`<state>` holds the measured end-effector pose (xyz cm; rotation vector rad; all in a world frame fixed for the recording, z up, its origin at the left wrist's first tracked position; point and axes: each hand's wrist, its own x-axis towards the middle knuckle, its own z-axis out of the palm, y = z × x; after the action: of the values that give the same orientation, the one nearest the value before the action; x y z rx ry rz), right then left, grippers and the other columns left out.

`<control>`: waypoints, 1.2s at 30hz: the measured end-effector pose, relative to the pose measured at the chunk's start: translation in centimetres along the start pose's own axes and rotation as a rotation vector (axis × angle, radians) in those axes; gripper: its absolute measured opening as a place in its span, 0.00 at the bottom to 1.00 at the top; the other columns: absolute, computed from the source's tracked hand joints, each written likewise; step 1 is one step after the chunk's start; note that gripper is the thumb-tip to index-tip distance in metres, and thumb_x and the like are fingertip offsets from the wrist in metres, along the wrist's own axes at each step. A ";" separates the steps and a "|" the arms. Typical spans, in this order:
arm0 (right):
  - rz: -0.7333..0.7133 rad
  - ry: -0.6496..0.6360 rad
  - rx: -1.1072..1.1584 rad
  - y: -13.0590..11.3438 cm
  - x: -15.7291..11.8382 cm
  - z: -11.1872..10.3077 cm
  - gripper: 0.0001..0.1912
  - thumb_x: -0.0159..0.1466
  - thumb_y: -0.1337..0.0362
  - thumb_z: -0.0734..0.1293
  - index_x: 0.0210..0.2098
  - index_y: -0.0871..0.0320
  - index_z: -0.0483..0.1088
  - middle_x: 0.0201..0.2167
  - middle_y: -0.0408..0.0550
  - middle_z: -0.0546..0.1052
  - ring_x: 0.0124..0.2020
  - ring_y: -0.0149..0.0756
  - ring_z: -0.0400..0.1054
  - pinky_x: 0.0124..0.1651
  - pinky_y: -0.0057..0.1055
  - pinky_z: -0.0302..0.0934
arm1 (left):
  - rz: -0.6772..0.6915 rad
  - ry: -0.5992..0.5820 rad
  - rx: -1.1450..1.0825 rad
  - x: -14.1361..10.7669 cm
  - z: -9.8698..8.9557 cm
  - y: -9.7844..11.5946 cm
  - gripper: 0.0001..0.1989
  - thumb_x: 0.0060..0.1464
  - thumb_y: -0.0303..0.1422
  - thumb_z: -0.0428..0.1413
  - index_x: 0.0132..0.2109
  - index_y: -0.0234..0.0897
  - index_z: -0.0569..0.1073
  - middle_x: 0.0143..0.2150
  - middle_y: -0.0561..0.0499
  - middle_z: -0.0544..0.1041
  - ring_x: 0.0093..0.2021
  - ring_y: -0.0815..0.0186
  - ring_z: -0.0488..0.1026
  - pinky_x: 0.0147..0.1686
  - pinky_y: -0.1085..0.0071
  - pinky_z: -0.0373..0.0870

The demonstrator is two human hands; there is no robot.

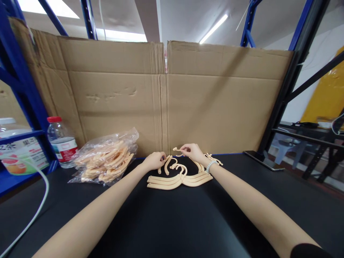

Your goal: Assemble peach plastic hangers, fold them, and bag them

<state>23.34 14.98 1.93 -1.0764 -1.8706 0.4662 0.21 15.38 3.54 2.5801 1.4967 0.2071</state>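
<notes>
Centrally, beige hangers [164, 183], nearer the wearer than both hands [154, 160] [194, 152]

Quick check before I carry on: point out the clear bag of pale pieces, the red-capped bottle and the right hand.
Clear bag [106, 157]: head view, middle of its bulging front.
Red-capped bottle [64, 147]: head view, on its label.
Right hand [194, 152]: head view, back of the hand.

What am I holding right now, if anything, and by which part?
Your right hand pinches a small beige piece behind its knobbed, protruding end. Your left hand is at beige strips; whether it grips one is unclear.
</notes>
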 end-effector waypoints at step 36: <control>0.409 -0.076 0.864 -10.9 -13.9 0.7 0.20 0.49 0.64 0.78 0.39 0.58 0.69 0.37 0.44 0.76 0.32 0.30 0.74 0.35 0.27 0.70 | 0.055 0.180 -1.395 -14.4 3.9 8.0 0.19 0.53 0.44 0.61 0.41 0.39 0.61 0.39 0.46 0.81 0.36 0.62 0.80 0.39 0.63 0.78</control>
<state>20.43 -2.44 1.73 -0.8199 -1.2580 1.4084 0.70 -1.25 0.69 1.4440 0.7545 1.0483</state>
